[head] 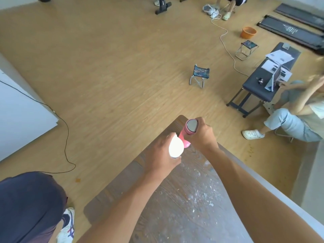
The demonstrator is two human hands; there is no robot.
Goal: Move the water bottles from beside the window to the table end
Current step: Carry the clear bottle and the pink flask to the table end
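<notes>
A pink water bottle [186,135] with a grey mirrored lid stands tilted near the far end of the dark wooden table [184,199]. My right hand [204,135] is wrapped around its upper part. My left hand [161,155] grips a white bottle [176,148], which is overexposed and glaring, just left of the pink one and touching it. Both bottles are over the table's far end.
The table top is smeared with white marks. On the floor beyond are two small folding stools [199,75], an orange basin [248,32] and a white cable [226,42]. A person [298,118] sits at right beside a dark bench [263,81]. A black cable [65,137] lies at left.
</notes>
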